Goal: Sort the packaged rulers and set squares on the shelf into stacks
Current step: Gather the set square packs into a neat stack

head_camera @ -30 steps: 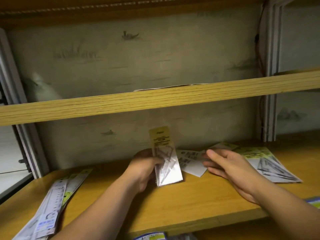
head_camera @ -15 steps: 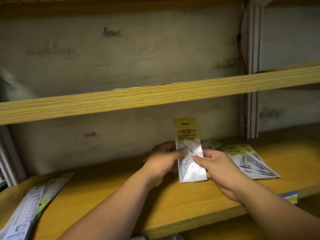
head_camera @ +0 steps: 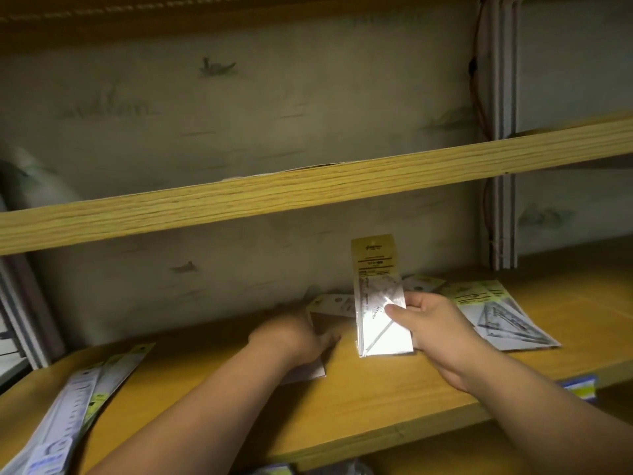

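- Fingers [head_camera: 399, 311], right hand [head_camera: 442, 334]: I see thumb on the front and the rest curled behind an upright set-square packet [head_camera: 378, 323], closed on its right edge; the bottom edge is at or just above the shelf [head_camera: 394, 399].
- Left hand [head_camera: 294, 337]: blurred, laid on another packet [head_camera: 334, 305] on the board; I cannot tell whether it grips.
- Set-square stack [head_camera: 496, 313]: just beside the right hand, on its right.
- Ruler packets [head_camera: 68, 406]: far left, overhanging the front edge.
- Risk, my judgement: glossy film could slip from an edge pinch; rulers could slide off if nudged; dim light invites mis-sorting.
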`<move>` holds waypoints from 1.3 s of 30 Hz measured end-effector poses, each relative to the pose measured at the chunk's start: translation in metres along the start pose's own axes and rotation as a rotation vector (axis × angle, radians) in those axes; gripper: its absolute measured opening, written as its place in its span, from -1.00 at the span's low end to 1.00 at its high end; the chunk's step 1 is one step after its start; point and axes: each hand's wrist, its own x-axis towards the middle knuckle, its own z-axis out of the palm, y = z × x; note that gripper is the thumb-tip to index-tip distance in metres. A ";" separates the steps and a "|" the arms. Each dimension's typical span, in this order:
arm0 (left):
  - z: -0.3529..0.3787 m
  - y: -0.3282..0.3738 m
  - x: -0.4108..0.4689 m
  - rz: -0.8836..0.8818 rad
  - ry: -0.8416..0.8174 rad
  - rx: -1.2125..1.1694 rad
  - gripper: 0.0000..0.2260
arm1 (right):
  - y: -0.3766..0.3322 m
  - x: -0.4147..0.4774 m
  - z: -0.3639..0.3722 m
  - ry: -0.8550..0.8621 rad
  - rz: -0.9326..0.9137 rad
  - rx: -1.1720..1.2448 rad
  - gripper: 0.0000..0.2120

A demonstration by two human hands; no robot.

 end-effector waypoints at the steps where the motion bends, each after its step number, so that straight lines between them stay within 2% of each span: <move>1: -0.004 -0.002 -0.001 -0.027 -0.030 0.039 -0.34 | 0.000 0.000 0.000 -0.001 -0.002 -0.007 -0.86; 5: -0.021 -0.012 -0.008 -0.086 -0.136 0.003 -0.34 | 0.000 -0.001 0.000 -0.003 -0.017 -0.025 -0.84; 8: -0.028 -0.021 -0.015 -0.110 -0.129 -0.017 -0.31 | 0.001 -0.002 0.000 -0.010 -0.017 -0.026 -0.85; 12: -0.031 -0.028 -0.018 -0.141 -0.011 0.051 -0.57 | 0.001 -0.003 -0.001 -0.033 -0.015 -0.033 -0.84; 15: -0.031 -0.036 -0.020 -0.127 0.063 -0.050 -0.66 | 0.000 -0.003 -0.001 -0.046 -0.020 -0.029 -0.84; 16: -0.029 -0.040 -0.019 -0.103 0.105 -0.167 -0.70 | 0.000 -0.003 -0.001 -0.053 -0.020 -0.024 -0.85; 18: -0.024 -0.046 -0.019 -0.059 0.175 -0.618 -0.81 | 0.000 -0.003 -0.001 -0.067 -0.010 -0.013 -0.85; 21: -0.007 -0.045 -0.026 -0.077 0.077 -1.282 -0.73 | 0.001 -0.001 -0.001 -0.082 0.004 0.007 -0.82; 25: 0.017 -0.049 -0.028 -0.109 -0.037 -1.697 -0.72 | 0.004 0.003 -0.001 -0.089 0.019 0.020 -0.78; 29: 0.019 -0.055 -0.025 -0.105 -0.093 -1.761 -0.70 | 0.007 0.006 -0.003 -0.097 0.014 0.006 -0.79; 32: 0.021 -0.054 -0.028 -0.081 -0.127 -1.717 -0.49 | 0.008 0.005 -0.003 -0.111 0.015 0.011 -0.79; 36: 0.018 -0.054 -0.029 -0.055 -0.129 -1.694 -0.68 | 0.010 0.005 -0.004 -0.116 0.009 0.013 -0.78; 39: 0.020 -0.053 -0.029 -0.019 -0.124 -1.732 -0.71 | 0.008 0.002 -0.004 -0.113 0.002 0.003 -0.76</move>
